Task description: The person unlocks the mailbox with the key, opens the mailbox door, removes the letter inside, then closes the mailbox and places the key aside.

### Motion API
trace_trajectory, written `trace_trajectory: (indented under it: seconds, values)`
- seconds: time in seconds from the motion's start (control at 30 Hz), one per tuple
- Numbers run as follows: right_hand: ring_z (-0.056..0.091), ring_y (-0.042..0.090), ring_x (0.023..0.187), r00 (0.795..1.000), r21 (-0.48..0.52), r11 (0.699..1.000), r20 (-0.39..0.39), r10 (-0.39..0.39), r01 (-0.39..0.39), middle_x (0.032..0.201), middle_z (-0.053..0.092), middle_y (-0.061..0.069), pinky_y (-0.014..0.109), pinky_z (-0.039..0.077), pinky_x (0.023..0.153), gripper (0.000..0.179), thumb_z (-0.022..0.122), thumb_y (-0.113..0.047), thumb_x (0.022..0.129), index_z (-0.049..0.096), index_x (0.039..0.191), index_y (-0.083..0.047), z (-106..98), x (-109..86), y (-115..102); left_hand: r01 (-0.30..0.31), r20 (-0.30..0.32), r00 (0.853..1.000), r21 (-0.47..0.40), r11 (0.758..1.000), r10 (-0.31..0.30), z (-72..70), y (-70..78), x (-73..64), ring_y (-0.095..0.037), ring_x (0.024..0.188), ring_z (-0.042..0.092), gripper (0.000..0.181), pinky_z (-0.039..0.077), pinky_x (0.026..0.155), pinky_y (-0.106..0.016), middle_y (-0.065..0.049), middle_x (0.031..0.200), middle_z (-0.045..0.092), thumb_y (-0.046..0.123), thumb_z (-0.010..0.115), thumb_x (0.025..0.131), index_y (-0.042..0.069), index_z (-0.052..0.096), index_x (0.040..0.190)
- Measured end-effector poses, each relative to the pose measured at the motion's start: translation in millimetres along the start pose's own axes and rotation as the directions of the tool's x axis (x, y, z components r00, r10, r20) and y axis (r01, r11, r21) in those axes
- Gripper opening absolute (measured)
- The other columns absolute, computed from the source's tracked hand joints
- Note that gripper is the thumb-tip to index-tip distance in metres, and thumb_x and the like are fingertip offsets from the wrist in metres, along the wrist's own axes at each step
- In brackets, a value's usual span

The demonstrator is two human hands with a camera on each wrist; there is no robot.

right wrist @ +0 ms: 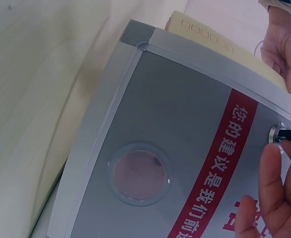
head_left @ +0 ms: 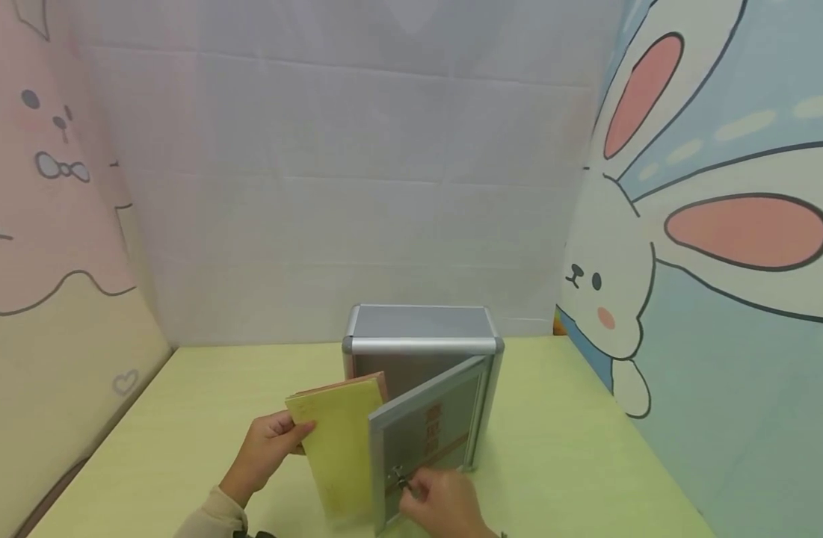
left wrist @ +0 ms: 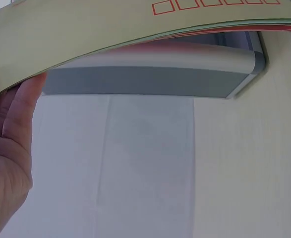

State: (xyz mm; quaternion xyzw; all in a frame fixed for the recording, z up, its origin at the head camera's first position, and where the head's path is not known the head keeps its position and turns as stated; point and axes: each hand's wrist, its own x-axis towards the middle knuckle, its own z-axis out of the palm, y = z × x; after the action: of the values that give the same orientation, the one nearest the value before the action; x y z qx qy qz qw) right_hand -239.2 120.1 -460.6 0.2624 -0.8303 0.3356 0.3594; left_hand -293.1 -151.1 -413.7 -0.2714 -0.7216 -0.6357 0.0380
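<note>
My left hand (head_left: 270, 447) pinches the left edge of a thin stack of envelopes (head_left: 340, 441), a yellowish one outermost. Green and red edges show beneath it in the left wrist view, along with red postcode squares. The stack stands at the mouth of a silver-grey metal box (head_left: 421, 323), its right part hidden behind the box's door (head_left: 427, 433), which is swung partway out. With thumb and fingers, my right hand (head_left: 445, 501) holds a dark-headed key (right wrist: 289, 135) at the door's round lock (right wrist: 276, 133).
A red band with white characters (right wrist: 234, 109) and a round window (right wrist: 139, 174) mark the door's face. The box stands on a pale yellow table (head_left: 572, 448), before a white cloth backdrop (head_left: 357, 187). Rabbit-printed panels (head_left: 734, 359) flank the table.
</note>
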Motion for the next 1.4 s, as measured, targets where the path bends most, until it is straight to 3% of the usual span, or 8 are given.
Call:
trace_trajectory:
  seconds: [0.1, 0.2, 0.33, 0.4, 0.67, 0.87, 1.13, 1.4]
  values:
    - [0.016, -0.016, 0.051, 1.000, -0.008, 1.000, -0.013, 0.002, -0.002, 0.044, 0.041, -0.015, 0.007, 0.021, 0.041, 0.020, 0.066, -0.009, 0.059, 0.050, 0.052, -0.019, -0.6, 0.5, 0.2, 0.031, -0.012, 0.999, 0.000, 1.000, -0.031, -7.6, -0.9, -4.3, -0.007, 0.074, 0.067, 0.025, 0.055, 0.063, -0.027, 0.009, 0.084, 0.070, -0.003, 0.051, 0.096, -0.028, 0.051, 0.096]
    - [0.017, -0.016, 0.051, 1.000, -0.011, 1.000, -0.016, -0.005, 0.005, 0.043, 0.042, -0.015, 0.007, 0.022, 0.041, 0.020, 0.067, -0.009, 0.059, 0.051, 0.052, -0.019, -0.9, 1.0, 0.2, 0.117, -0.058, 0.991, 0.003, 0.993, -0.117, -13.5, -1.0, -10.2, -0.009, 0.070, 0.066, 0.023, 0.055, 0.063, -0.028, 0.009, 0.078, 0.068, -0.001, 0.053, 0.095, -0.023, 0.054, 0.089]
    - [0.017, -0.016, 0.051, 1.000, -0.014, 1.000, -0.009, -0.010, 0.010, 0.043, 0.042, -0.015, 0.007, 0.021, 0.042, 0.020, 0.067, -0.009, 0.059, 0.051, 0.052, -0.019, -1.0, 1.3, -0.5, 0.251, -0.135, 0.958, -0.029, 0.968, -0.253, -19.4, -3.0, -19.4, -0.010, 0.064, 0.064, 0.020, 0.055, 0.062, -0.028, 0.006, 0.070, 0.065, 0.003, 0.058, 0.094, -0.011, 0.058, 0.080]
    - [0.017, -0.015, 0.051, 1.000, -0.021, 1.000, -0.007, -0.008, 0.008, 0.043, 0.042, -0.015, 0.007, 0.021, 0.042, 0.020, 0.067, -0.010, 0.059, 0.050, 0.052, -0.019, -0.8, 1.2, -0.9, 0.285, -0.156, 0.945, -0.047, 0.957, -0.289, -21.6, -5.0, -22.9, -0.010, 0.062, 0.062, 0.021, 0.054, 0.062, -0.028, 0.005, 0.067, 0.063, 0.004, 0.059, 0.094, -0.005, 0.057, 0.075]
    - [0.019, -0.015, 0.051, 1.000, -0.023, 1.000, -0.011, -0.009, 0.009, 0.044, 0.041, -0.015, 0.007, 0.021, 0.042, 0.021, 0.067, -0.010, 0.059, 0.049, 0.051, -0.019, -0.5, 2.2, -1.0, 0.316, -0.156, 0.927, -0.165, 0.934, -0.341, -27.5, -12.1, -29.5, -0.012, 0.064, 0.065, 0.009, 0.054, 0.062, -0.027, 0.003, 0.075, 0.069, 0.006, 0.058, 0.094, 0.004, 0.065, 0.089]
    - [0.017, -0.016, 0.051, 1.000, -0.018, 1.000, -0.007, -0.016, 0.016, 0.043, 0.042, -0.014, 0.006, 0.020, 0.042, 0.021, 0.066, -0.009, 0.059, 0.049, 0.051, -0.018, -0.6, 3.1, -1.3, 0.326, -0.193, 0.911, -0.200, 0.924, -0.364, -31.4, -17.7, -31.9, -0.015, 0.063, 0.067, 0.009, 0.054, 0.059, -0.027, 0.000, 0.076, 0.071, 0.004, 0.056, 0.095, 0.004, 0.065, 0.093]
    - [0.018, -0.016, 0.051, 1.000, -0.021, 1.000, -0.004, -0.006, 0.005, 0.044, 0.044, -0.015, 0.007, 0.023, 0.041, 0.017, 0.066, -0.009, 0.059, 0.053, 0.052, -0.018, 1.1, 1.6, -0.4, 0.456, -0.245, 0.831, -0.214, 0.864, -0.499, -34.3, -23.3, -31.1, -0.015, 0.060, 0.065, 0.009, 0.054, 0.057, -0.027, -0.002, 0.074, 0.070, 0.005, 0.056, 0.096, 0.000, 0.064, 0.095]
    - [0.018, -0.016, 0.051, 0.999, -0.024, 0.999, -0.014, -0.035, 0.035, 0.044, 0.044, -0.014, 0.006, 0.024, 0.042, 0.020, 0.067, -0.008, 0.059, 0.051, 0.052, -0.019, 1.3, 2.3, 1.2, 0.544, -0.236, 0.776, -0.220, 0.810, -0.585, -39.2, -29.8, -35.2, -0.014, 0.057, 0.064, 0.015, 0.053, 0.055, -0.025, -0.003, 0.072, 0.069, 0.006, 0.053, 0.097, -0.005, 0.062, 0.100]
